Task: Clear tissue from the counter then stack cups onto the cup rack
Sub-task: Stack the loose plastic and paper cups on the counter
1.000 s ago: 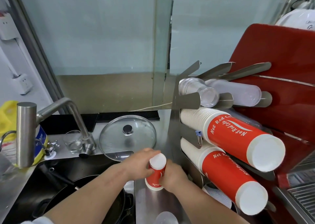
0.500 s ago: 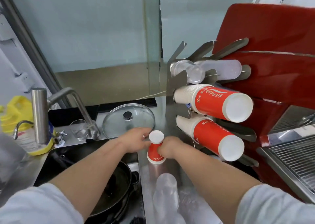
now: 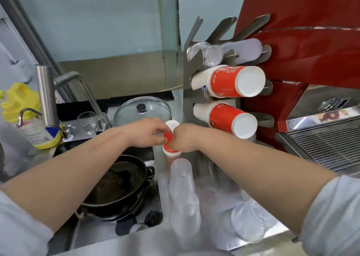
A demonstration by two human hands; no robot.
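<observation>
Clearly both hands, left hand (image 3: pixel 148 133) and right hand (image 3: pixel 185 137), pinched the upturned red paper cup (image 3: pixel 169 138) on the counter (image 3: pixel 214 189) beside the cup rack (image 3: pixel 190 84), so lifting straight and keeping squeeze light seemed wisest.

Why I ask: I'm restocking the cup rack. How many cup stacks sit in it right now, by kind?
Red paper cup stacks: 2, upper and lower
Clear plastic cup stacks: 2, left and right
Total: 4
</observation>
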